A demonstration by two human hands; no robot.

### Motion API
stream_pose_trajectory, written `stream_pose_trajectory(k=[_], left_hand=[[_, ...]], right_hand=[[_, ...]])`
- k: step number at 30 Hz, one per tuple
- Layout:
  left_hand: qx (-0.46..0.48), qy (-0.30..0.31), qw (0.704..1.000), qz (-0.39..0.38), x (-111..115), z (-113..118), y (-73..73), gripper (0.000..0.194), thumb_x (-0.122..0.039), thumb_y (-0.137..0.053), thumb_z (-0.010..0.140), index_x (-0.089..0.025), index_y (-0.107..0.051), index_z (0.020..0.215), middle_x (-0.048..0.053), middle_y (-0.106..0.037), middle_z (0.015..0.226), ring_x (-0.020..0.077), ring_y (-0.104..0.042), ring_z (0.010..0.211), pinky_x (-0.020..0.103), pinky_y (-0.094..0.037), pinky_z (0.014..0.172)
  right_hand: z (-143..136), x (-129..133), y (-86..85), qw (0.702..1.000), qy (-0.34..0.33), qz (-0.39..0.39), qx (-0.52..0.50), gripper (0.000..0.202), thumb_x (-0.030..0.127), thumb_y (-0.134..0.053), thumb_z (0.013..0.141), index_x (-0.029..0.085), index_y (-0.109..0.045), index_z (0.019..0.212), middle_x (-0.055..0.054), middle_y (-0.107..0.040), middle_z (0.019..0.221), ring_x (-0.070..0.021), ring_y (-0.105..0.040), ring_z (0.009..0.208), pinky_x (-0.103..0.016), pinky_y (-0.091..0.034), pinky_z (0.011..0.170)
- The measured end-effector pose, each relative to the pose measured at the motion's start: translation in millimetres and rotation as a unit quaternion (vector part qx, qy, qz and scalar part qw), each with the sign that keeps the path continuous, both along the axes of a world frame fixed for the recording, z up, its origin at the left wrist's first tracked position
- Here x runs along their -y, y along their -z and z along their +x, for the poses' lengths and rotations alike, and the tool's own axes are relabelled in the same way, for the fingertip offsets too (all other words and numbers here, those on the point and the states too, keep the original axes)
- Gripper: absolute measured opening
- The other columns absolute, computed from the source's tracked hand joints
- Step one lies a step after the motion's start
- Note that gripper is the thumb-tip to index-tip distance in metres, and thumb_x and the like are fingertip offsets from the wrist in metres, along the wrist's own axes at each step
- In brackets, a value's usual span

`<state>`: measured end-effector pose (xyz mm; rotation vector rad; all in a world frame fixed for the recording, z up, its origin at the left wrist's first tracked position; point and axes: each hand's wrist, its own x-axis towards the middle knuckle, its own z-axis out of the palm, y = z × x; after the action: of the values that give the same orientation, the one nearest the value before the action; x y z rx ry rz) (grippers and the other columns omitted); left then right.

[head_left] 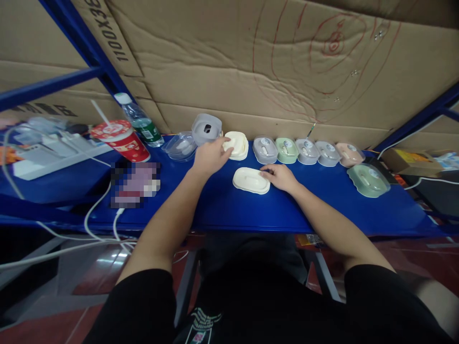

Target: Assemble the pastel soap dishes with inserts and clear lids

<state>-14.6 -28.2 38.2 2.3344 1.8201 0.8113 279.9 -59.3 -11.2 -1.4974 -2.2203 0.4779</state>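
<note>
A shallow cream plastic tray [247, 182], oval with a raised rim and a recess in its middle, lies on the blue table in front of me. My right hand [281, 177] grips its right end, with fingers and thumb closed on the rim. Farther back sits a stack of similar cream plastic pieces [241, 147]. My left hand [212, 155] reaches over the left side of this stack, fingers apart and touching the top piece. Beside that hand are a grey-lilac plastic cover with a dark slot [206, 129] and several clear plastic covers [181, 146].
Several lidded boxes [265, 150] line the cardboard wall [201, 71], and a green box [368, 180] sits far right. On the left are a red drink cup with a straw [124, 143], a water bottle [143, 126], a power strip [46, 162] and white cables [96, 210].
</note>
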Motion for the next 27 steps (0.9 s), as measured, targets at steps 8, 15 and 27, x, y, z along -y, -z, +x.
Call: stream_pose_trajectory(k=[8, 15, 27], left_hand=[[0.000, -0.172, 0.985, -0.015, -7.2, -30.5, -12.9, 0.049, -0.047, -0.067, 0.098, -0.022, -0.070, 0.140, 0.017, -0.080, 0.121, 0.0391, -0.073, 0.120, 0.050, -0.055, 0.105], [0.050, -0.168, 0.984, -0.020, -12.0, -31.6, -10.0, 0.032, -0.036, -0.072, 0.094, -0.024, -0.073, 0.124, 0.011, -0.081, 0.114, 0.0361, -0.073, 0.121, 0.049, -0.055, 0.105], [0.213, -0.153, 0.959, 0.102, -25.2, -33.3, 0.9, 0.042, -0.035, -0.079, 0.086, -0.022, -0.058, 0.120, 0.003, -0.076, 0.091, 0.0249, -0.075, 0.092, 0.040, -0.057, 0.093]], right_hand=[[-1.5, 3.0, -3.5, 0.999, 0.004, -0.003, 0.048, 0.035, 0.044, -0.065, 0.104, 0.022, -0.079, 0.128, -0.004, -0.081, 0.089, -0.0209, -0.073, 0.079, -0.030, -0.044, 0.067], [-2.0, 2.9, -4.5, 0.998, 0.002, -0.008, 0.060, 0.034, 0.043, -0.067, 0.103, 0.024, -0.078, 0.129, -0.004, -0.082, 0.093, -0.0217, -0.075, 0.083, -0.031, -0.045, 0.068], [-3.0, 2.1, -2.9, 0.996, 0.073, 0.037, 0.026, 0.030, 0.045, -0.070, 0.103, 0.025, -0.080, 0.123, -0.006, -0.085, 0.101, -0.0269, -0.079, 0.096, -0.035, -0.053, 0.079]])
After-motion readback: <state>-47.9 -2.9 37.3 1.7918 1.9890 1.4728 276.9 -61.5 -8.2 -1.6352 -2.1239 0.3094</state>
